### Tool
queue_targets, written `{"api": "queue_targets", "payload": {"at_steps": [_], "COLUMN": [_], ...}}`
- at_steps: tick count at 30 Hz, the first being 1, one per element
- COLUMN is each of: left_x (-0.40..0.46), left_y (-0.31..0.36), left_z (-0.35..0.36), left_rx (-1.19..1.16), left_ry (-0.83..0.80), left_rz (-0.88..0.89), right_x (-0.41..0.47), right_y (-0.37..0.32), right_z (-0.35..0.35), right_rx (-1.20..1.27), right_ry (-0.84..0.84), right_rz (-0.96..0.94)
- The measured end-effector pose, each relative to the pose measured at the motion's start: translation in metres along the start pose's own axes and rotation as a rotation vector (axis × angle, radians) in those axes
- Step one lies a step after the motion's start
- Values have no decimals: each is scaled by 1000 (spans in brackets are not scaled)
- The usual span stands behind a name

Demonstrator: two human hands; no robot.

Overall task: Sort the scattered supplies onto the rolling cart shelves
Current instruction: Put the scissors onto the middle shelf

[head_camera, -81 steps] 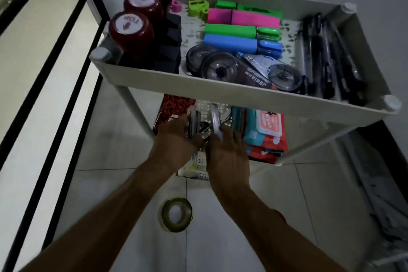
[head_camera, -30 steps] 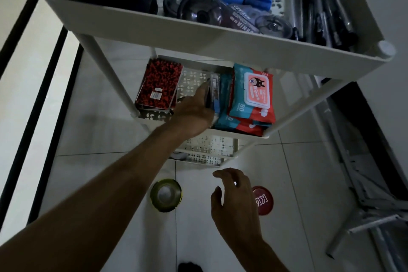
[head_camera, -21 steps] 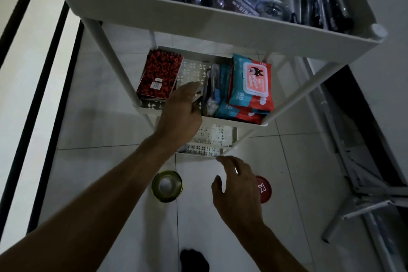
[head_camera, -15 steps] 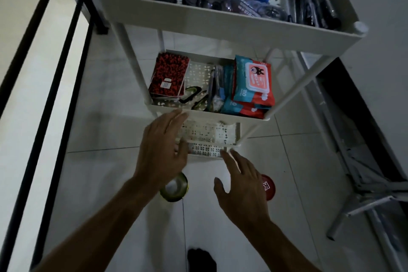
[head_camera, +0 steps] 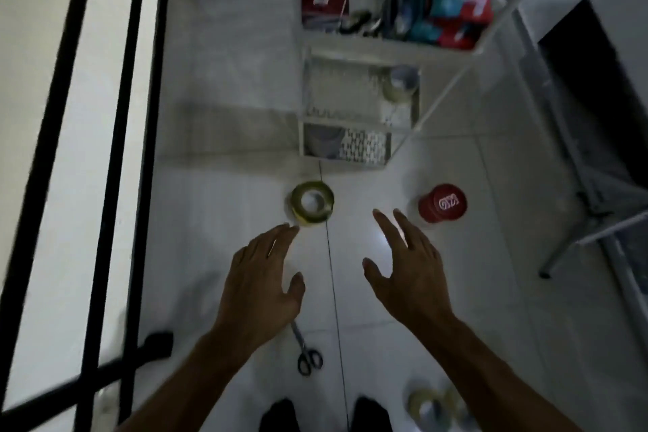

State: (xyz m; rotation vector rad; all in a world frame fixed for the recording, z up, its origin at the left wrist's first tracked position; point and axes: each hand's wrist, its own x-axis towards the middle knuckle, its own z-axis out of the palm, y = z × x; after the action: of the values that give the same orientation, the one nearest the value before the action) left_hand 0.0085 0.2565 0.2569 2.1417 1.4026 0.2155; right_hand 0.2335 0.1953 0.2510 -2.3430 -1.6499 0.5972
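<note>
While above floor, left hand (head_camera: 261, 286) outstretched, right hand (head_camera: 410, 273) splayed, empty.

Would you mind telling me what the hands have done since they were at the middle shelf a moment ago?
Both hands let go of the flat items they had been putting on the cart's middle shelf and came back down toward the floor. Now the left hand and right hand hover open and empty near the yellow tape roll and the red container, both unmoved.
</note>
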Motion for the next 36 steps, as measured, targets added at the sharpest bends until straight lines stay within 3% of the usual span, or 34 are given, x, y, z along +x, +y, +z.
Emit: {"api": "queue_targets", "payload": {"at_steps": [6, 13, 21, 28, 36], "left_x": [-95, -128, -142, -159, -94], "left_y": [-51, -118, -184, -206, -182], "left_z": [129, 286, 336, 314, 234], "left_rx": [-78, -185, -200, -208, -46], "left_ry": [-145, -188, -98, -134, -104], "left_rz": [-238, -539, -652, -626, -404], "right_x": [-77, -129, -147, -137, -53], "right_y": [70, 122, 97, 91, 68], "right_z": [106, 282, 426, 439, 340], "right_rx": [34, 56, 59, 63, 90], "right_ry": [-133, -374, -400, -480, -322], "right_rz": [92, 62, 152, 174, 77]}}
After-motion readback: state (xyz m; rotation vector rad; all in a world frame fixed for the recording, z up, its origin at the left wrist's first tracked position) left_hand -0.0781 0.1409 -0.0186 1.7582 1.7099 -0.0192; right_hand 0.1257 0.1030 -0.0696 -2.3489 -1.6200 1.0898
